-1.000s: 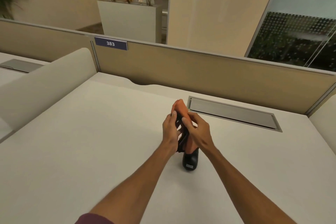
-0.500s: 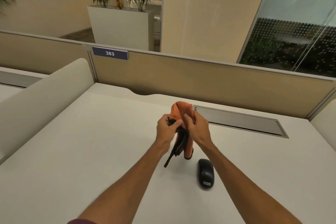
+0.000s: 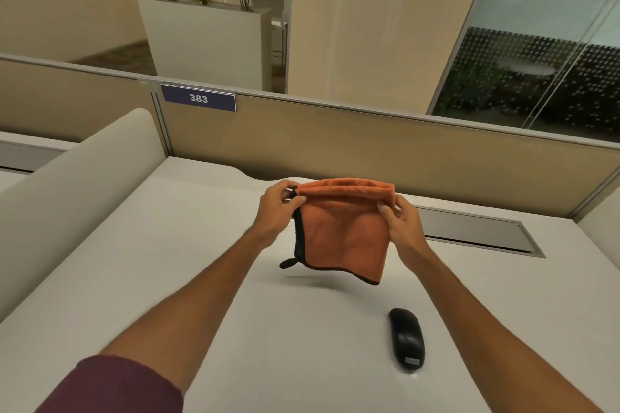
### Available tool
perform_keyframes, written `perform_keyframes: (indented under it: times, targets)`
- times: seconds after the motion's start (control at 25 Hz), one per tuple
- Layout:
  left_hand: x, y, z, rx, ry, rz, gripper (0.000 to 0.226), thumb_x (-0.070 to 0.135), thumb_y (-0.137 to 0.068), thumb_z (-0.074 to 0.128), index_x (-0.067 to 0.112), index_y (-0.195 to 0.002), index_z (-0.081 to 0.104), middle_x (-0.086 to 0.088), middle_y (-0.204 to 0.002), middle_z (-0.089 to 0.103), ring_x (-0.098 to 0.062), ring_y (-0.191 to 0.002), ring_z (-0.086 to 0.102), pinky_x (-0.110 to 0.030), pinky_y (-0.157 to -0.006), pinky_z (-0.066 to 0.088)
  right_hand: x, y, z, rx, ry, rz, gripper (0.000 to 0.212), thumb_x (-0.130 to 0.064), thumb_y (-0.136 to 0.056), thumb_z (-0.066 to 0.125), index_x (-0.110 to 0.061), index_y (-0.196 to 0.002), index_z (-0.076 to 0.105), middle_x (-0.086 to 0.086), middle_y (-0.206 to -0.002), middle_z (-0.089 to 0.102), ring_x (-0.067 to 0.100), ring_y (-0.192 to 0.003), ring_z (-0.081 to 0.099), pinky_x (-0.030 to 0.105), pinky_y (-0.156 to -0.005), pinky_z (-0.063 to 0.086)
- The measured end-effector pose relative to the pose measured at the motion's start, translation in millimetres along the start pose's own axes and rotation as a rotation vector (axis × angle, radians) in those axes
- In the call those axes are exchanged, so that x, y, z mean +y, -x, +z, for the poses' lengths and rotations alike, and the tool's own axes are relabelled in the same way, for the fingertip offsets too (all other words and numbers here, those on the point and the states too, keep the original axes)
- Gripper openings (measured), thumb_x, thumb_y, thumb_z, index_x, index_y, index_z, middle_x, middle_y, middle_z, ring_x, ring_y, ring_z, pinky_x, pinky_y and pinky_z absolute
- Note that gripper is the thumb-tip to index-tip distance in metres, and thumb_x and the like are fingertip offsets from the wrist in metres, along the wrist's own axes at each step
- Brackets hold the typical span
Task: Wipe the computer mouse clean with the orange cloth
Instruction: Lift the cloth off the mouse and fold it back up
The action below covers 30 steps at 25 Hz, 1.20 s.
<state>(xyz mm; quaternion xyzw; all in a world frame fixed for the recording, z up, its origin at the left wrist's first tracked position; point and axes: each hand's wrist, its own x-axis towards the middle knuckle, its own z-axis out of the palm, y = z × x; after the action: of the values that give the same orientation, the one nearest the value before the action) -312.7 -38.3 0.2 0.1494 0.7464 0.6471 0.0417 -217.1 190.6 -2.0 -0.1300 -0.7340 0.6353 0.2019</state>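
Desk [image 3: 167, 278]: white top, fills the lower view, bare apart from the items listed below.

Partition [image 3: 369, 151]: tan panel along the desk's far edge, with a blue number plate [image 3: 198, 98] reading 383 near its left end.

Planter [image 3: 208, 43]: white box with green plants, well beyond the partition.

Cable hatch [image 3: 469, 231]: grey rectangular lid set flush in the desk, behind the right hand.

Cloth [image 3: 345, 235]: orange, black-edged, held up above the desk and spread flat between both hands, top edge folded over, lower edge hanging free; a black loop sticks out at its lower left corner. It touches neither the desk nor the mouse.

Left hand [image 3: 278, 208]: fingers and thumb closed, pinching the cloth's upper left corner. A maroon sleeve [image 3: 114, 386] shows at the bottom edge of the view.

Right hand [image 3: 401, 221]: fingers and thumb closed, pinching the cloth's upper right corner.

Mouse [image 3: 406, 339]: black, lying flat on the desk nearer the person than the cloth, below and slightly right of it, close to the right forearm, touched by neither hand. A small label shows at its near end; the print is too small to read.
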Motion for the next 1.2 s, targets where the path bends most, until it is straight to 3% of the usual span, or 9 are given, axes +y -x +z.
perform_keyframes:
  times: [0.16,0.28,0.56,0.76,0.84,0.92,1.04,1.12,1.2]
  targets:
    - [-7,-27,-10,-0.044,0.052,-0.055,0.014,0.013,-0.083,0.073,0.012,-0.094,0.065,-0.012,-0.082,0.068,-0.017,-0.074,0.069,-0.022,-0.057,0.055,17,-21,1,-0.071,-0.080,0.092,0.013,-0.019,-0.095,0.057,-0.018,-0.107,0.062,0.008,-0.103,0.070,0.021,-0.089,0.067,0.033,-0.063,0.053]
    - [-23,-47,-14,-0.075,0.019,-0.162,0.018,0.015,-0.082,0.075,0.007,-0.095,0.065,-0.016,-0.085,0.067,-0.024,-0.081,0.069,-0.028,-0.061,0.058,40,-38,6,-0.146,-0.070,0.217,0.015,-0.021,-0.096,0.055,-0.024,-0.109,0.061,0.003,-0.104,0.070,0.023,-0.093,0.067,0.040,-0.064,0.056]
    - [-61,-115,-7,-0.119,-0.071,-0.320,0.022,0.012,-0.086,0.070,0.001,-0.104,0.063,-0.018,-0.094,0.064,-0.029,-0.091,0.065,-0.037,-0.073,0.058,83,-103,30,-0.177,0.004,0.343,0.018,-0.016,-0.097,0.051,-0.020,-0.113,0.057,0.002,-0.107,0.066,0.015,-0.092,0.066,0.030,-0.061,0.055]
    - [-88,-169,3,-0.052,-0.120,-0.342,0.021,0.010,-0.085,0.071,0.002,-0.103,0.063,-0.016,-0.094,0.062,-0.029,-0.089,0.064,-0.031,-0.063,0.055,104,-160,53,-0.089,0.143,0.397,0.021,-0.003,-0.093,0.050,-0.010,-0.111,0.058,0.011,-0.110,0.064,0.021,-0.094,0.063,0.035,-0.075,0.055]
    - [-102,-183,13,0.016,-0.130,-0.363,0.023,0.009,-0.085,0.071,0.001,-0.105,0.062,-0.020,-0.098,0.063,-0.033,-0.093,0.064,-0.037,-0.067,0.057,115,-172,61,-0.036,0.202,0.407,0.021,-0.003,-0.093,0.052,-0.007,-0.113,0.058,0.015,-0.113,0.063,0.028,-0.102,0.061,0.039,-0.084,0.054]
    - [-114,-186,23,0.084,-0.212,-0.340,0.029,0.012,-0.088,0.067,0.002,-0.114,0.059,-0.022,-0.111,0.063,-0.034,-0.103,0.062,-0.044,-0.084,0.056,123,-175,69,0.038,0.321,0.351,0.023,-0.008,-0.095,0.051,-0.006,-0.118,0.053,0.016,-0.118,0.060,0.030,-0.108,0.058,0.038,-0.086,0.050]
    - [-132,-168,38,0.044,-0.641,-0.074,0.038,0.022,-0.096,0.052,0.009,-0.132,0.049,-0.012,-0.139,0.051,-0.029,-0.129,0.044,-0.044,-0.107,0.039,135,-166,78,0.085,0.745,0.095,0.043,-0.013,-0.095,0.047,-0.006,-0.136,0.039,0.017,-0.139,0.044,0.031,-0.128,0.040,0.041,-0.106,0.035]
    - [-147,-148,47,-0.106,-0.895,0.094,0.043,0.031,-0.100,0.040,0.013,-0.139,0.042,-0.008,-0.151,0.038,-0.025,-0.139,0.032,-0.043,-0.116,0.024,143,-150,90,-0.071,0.938,-0.096,0.050,-0.024,-0.096,0.043,-0.010,-0.143,0.032,0.013,-0.152,0.029,0.027,-0.140,0.024,0.041,-0.116,0.018]
    - [-162,-131,55,-0.272,-1.082,0.095,0.053,0.041,-0.102,0.026,0.016,-0.148,0.027,-0.007,-0.160,0.020,-0.022,-0.147,0.016,-0.046,-0.121,0.008,153,-133,103,-0.241,1.073,-0.163,0.055,-0.037,-0.099,0.032,-0.015,-0.148,0.022,0.009,-0.158,0.015,0.023,-0.145,0.009,0.041,-0.119,0.003]
